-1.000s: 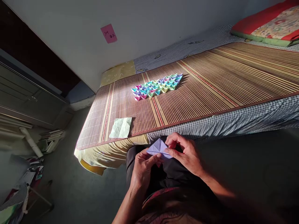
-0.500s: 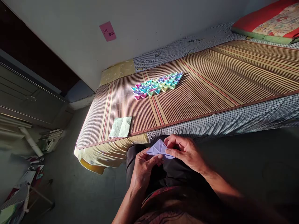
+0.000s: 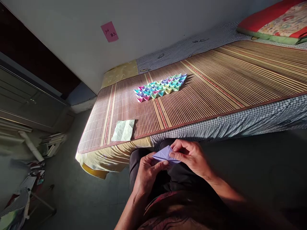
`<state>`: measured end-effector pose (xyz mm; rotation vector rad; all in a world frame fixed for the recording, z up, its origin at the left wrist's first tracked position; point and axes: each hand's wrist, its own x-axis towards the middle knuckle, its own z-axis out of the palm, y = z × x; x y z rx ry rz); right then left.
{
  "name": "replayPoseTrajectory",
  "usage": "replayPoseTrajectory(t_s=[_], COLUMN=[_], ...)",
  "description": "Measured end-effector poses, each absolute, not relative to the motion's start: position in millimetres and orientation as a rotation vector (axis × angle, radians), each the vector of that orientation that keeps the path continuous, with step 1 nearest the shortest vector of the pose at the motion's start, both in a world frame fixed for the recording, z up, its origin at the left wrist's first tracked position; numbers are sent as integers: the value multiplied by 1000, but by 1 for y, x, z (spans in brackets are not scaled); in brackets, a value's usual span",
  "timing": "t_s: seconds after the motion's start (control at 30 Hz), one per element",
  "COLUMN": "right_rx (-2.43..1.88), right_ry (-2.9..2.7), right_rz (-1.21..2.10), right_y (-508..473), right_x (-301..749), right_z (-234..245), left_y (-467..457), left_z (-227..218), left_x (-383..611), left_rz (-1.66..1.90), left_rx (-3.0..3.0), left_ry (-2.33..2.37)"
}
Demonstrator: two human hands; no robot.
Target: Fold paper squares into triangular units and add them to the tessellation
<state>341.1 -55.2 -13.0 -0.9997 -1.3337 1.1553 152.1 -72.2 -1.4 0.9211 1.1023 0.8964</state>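
A folded sheet of lilac origami paper (image 3: 162, 154) is held between both hands above my lap. My left hand (image 3: 149, 169) grips its left and lower part, with the thumb along the near edge. My right hand (image 3: 188, 157) pinches the right side between thumb and fingers. Part of the paper's right end is hidden by the right fingers. On the mat nearby lies a creased pale green paper square (image 3: 123, 130). Farther back stand several small folded paper pieces (image 3: 160, 88) in many colours, set in close rows.
A striped bamboo mat (image 3: 203, 92) covers the bed, whose near edge is just beyond my knees. A red and floral folded quilt (image 3: 275, 22) lies at the far right. A pink note (image 3: 109, 32) is on the wall. Stacked books (image 3: 53, 142) and a cabinet (image 3: 31, 95) are at the left.
The lilac paper has shifted slightly right and turned a little in my hands. My left thumb has slid a bit right along its near edge. The view has moved slightly.
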Motion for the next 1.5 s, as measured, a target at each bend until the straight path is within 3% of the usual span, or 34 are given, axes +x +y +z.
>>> replayPoseTrajectory(t_s=[0.67, 0.93, 1.5], right_rx=[-1042, -1103, -1095], right_ry=[-1257, -1370, -1455], right_rz=[1223, 1219, 1129], right_y=[-65, -66, -64], right_x=[331, 330, 329], right_z=[-9, -2, 0], left_y=[-74, -75, -80], left_z=[9, 16, 20], left_x=[154, 155, 160], left_rz=[867, 1013, 1156], left_rx=[971, 1366, 1536], left_ry=[1154, 1214, 1263])
